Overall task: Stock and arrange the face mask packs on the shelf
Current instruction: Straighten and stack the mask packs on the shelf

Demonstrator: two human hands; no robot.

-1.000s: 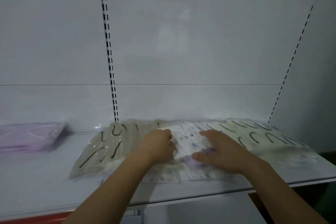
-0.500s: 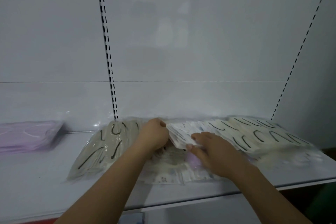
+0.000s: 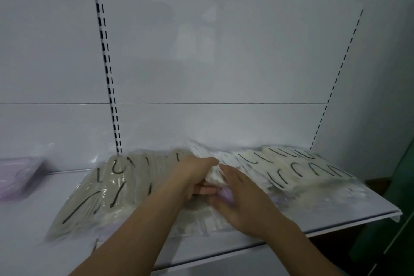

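Clear plastic packs of cream face masks with black ear loops lie spread over the white shelf (image 3: 324, 219). One beige pack (image 3: 107, 192) lies at the left, another cream pack (image 3: 298, 166) at the right. Between them, a white patterned pack (image 3: 215, 175) is tilted up on edge. My left hand (image 3: 192, 175) is closed around its top edge. My right hand (image 3: 242, 197) rests flat against its front with fingers spread, over a pale purple pack (image 3: 226, 192) that shows only partly. More packs lie underneath, blurred.
A purple mask pack (image 3: 18, 177) lies on the shelf at the far left. The white back panel carries two slotted uprights (image 3: 107, 69). The shelf's front edge runs below my forearms. A dark green object (image 3: 401, 208) stands at the right.
My left hand has lifted the white patterned pack from flat to tilted on edge. My right hand has slid left and closer to the left hand, against that pack.
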